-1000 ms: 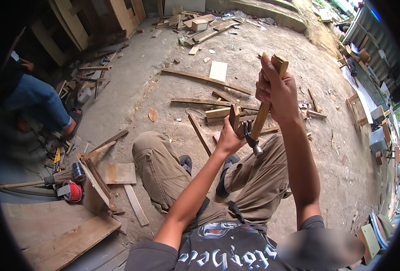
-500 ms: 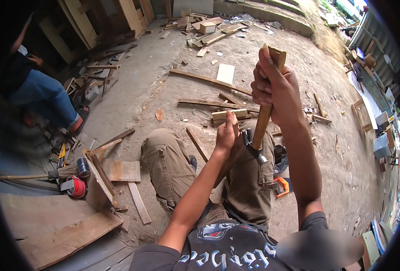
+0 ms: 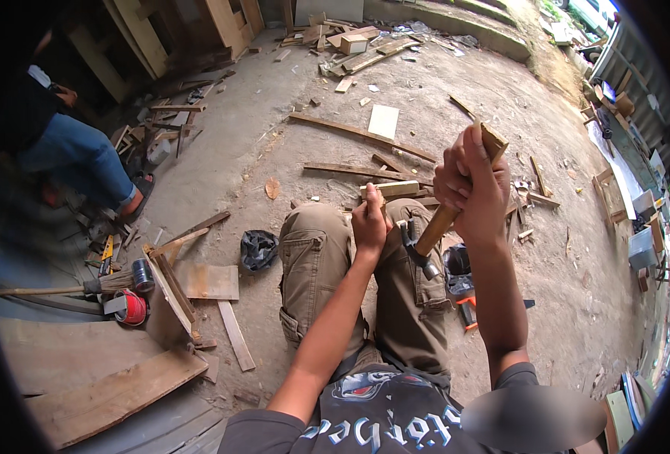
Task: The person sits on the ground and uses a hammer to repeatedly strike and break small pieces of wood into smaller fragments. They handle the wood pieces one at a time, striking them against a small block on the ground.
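Note:
My right hand (image 3: 473,181) is wrapped round the wooden handle of a claw hammer (image 3: 438,224). The handle's end sticks out above my thumb, and the metal head hangs low, close over my right knee. Between my knees my left hand (image 3: 370,225) is closed on a piece of wood (image 3: 381,202), with the thumb pointing up along it. My fingers and my legs hide most of that piece. Just beyond the left hand lies a short pale wood block (image 3: 395,188).
Long wooden strips (image 3: 361,136) lie ahead on the dirt floor. Black plastic bags (image 3: 259,250) rest beside both legs, with an orange-handled saw (image 3: 467,312) at the right. A red spool (image 3: 131,308), a can (image 3: 143,275) and boards are at left. A person (image 3: 85,159) stands far left.
The hammer and my right hand have come down and slightly right. My left knee has swung inward, uncovering a black bag. My left hand stays closed on the wood, slightly further left.

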Demonstrator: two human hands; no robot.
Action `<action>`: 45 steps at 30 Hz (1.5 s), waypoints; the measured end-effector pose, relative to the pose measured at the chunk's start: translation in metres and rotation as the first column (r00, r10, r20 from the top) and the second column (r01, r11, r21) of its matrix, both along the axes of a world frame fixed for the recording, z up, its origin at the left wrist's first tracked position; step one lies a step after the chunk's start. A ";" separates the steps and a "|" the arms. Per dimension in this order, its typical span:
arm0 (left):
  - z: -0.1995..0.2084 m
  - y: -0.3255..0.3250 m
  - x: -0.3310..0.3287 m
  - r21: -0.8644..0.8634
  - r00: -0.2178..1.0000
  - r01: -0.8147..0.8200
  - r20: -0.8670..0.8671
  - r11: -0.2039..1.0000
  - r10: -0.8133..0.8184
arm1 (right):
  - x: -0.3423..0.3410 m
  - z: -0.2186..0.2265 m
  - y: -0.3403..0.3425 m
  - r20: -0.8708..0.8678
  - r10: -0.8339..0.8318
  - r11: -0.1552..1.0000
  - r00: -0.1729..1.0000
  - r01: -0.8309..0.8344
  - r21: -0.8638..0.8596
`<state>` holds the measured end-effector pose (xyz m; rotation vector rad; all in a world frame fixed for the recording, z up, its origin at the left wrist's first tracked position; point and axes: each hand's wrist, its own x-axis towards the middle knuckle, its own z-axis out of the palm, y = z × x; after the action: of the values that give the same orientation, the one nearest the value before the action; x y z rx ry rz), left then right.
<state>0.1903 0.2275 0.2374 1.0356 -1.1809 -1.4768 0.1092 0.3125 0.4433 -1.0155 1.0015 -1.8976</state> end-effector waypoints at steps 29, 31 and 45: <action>-0.104 -0.007 0.075 -0.282 0.730 0.460 0.660 0.842 -0.177 | -0.063 0.004 -0.071 0.185 -0.306 0.951 0.934 0.289 0.111; -0.082 0.001 0.064 -0.222 0.758 0.431 0.616 0.874 -0.217 | -0.076 -0.007 -0.075 0.148 -0.319 0.947 0.936 0.320 0.015; -0.067 0.011 0.046 -0.095 0.837 0.335 0.487 0.937 -0.250 | -0.043 -0.021 -0.077 0.228 -0.433 0.860 0.872 0.475 -0.184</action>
<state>0.2364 0.2387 0.1705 1.1614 -1.8570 -1.3506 0.0659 0.2353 0.4223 -0.7548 0.9878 -2.5028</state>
